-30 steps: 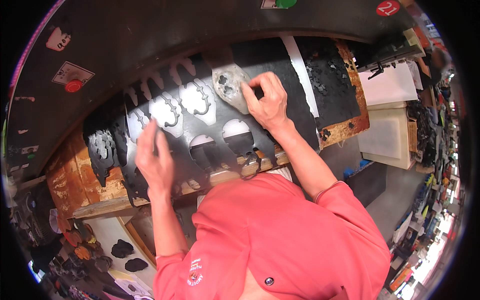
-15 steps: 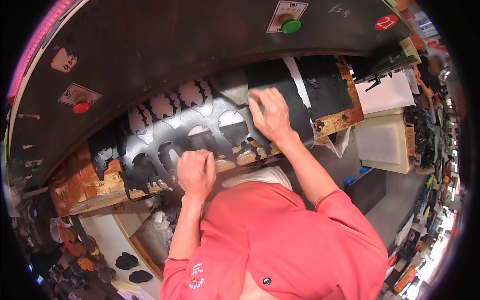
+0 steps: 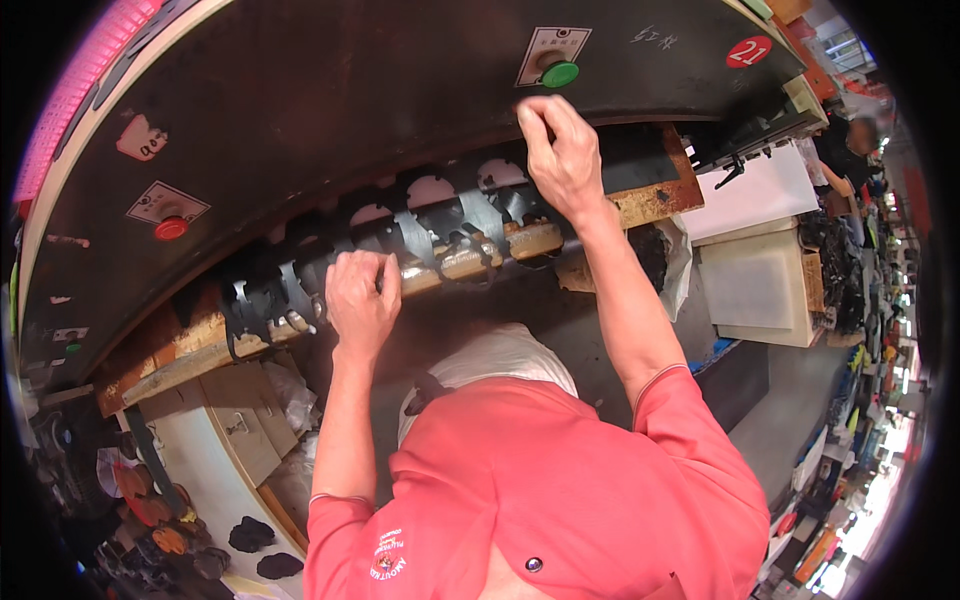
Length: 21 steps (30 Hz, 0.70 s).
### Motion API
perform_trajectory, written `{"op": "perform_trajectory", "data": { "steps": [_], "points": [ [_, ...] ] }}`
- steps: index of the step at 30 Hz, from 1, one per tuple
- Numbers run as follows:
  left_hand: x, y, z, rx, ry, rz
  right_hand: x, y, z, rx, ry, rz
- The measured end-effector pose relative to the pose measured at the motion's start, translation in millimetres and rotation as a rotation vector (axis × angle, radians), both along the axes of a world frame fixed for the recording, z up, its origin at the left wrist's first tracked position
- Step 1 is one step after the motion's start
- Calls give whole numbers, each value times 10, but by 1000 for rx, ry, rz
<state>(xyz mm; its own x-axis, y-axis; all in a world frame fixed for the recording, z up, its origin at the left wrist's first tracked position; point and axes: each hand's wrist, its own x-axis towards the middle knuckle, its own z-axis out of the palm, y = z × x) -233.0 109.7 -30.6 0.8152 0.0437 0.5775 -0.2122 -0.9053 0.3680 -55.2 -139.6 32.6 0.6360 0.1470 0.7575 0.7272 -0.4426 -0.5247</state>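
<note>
Right hand (image 3: pixel 563 160), fingers curled, is hovering just below a green button (image 3: pixel 559 74) on a dark panel (image 3: pixel 350 90); contact with the panel cannot be judged. Left hand (image 3: pixel 363 300), loosely curled, is hanging at the near edge of a black sheet (image 3: pixel 376 238) with cut-out holes. The sheet is lying on a brown surface (image 3: pixel 655 203), the panel hiding its far part. A red button (image 3: pixel 171 228) is protruding at the panel's left. A pale box (image 3: pixel 755 285) is standing right of the surface.

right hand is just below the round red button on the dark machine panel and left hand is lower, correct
Not red: the head view shows the bare right hand just below the round green button on the dark machine panel, with the left hand lower.
</note>
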Motion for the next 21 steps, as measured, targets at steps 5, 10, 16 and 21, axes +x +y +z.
{"op": "perform_trajectory", "data": {
  "steps": [5, 10, 16, 21],
  "points": [
    [7, 2, 2, -4, 6, 8, -553, -118, -614, -41, 497, -92],
    [6, -3, 18, 27, 31, 15, -587, -70, -819, -136, 241, -28],
    [2, -1, 20, 25, 36, 17, -613, -78, -787, -152, 321, -48],
    [-36, 5, 19, 6, 89, 26, -638, -104, -786, -143, 341, -30]
  ]
}}
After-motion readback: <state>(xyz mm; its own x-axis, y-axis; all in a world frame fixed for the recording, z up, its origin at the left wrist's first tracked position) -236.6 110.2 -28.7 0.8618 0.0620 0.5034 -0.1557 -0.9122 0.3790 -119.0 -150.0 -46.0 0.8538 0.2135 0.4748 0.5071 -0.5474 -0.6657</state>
